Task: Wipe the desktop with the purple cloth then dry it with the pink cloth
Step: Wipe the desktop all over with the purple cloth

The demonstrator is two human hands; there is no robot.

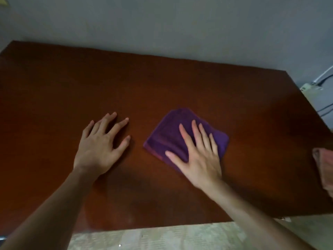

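The right hand (198, 156) lies flat on the folded purple terry cloth (173, 136), a little right of the frame's centre. Its fingers are straight and spread, pressing the fabric down onto the surface rather than curling round it; the thumb reaches out to the left across the cloth's lower corner. The cloth sits turned like a diamond, its near edge hidden under the palm, with a thin paler band along its lower-left side.

The left hand (100, 147) rests palm-down on bare wood, left of centre and apart from the cloth, fingers relaxed and splayed, gripping nothing. Both bare forearms run in from the bottom of the frame.

All of this sits on the dark reddish-brown wooden desktop (162, 83), which fills the middle of the picture. At the far right edge of the frame, on the desk's right side, lies a crumpled pink cloth (324, 166) — only partly in view and well apart from either hand.

Above the desk stands a plain grey wall (162, 24). At the upper right there are a pale object and some cables (324, 76), too blurred to identify — possibly a power strip. A pale floor (162, 237) shows along the bottom.
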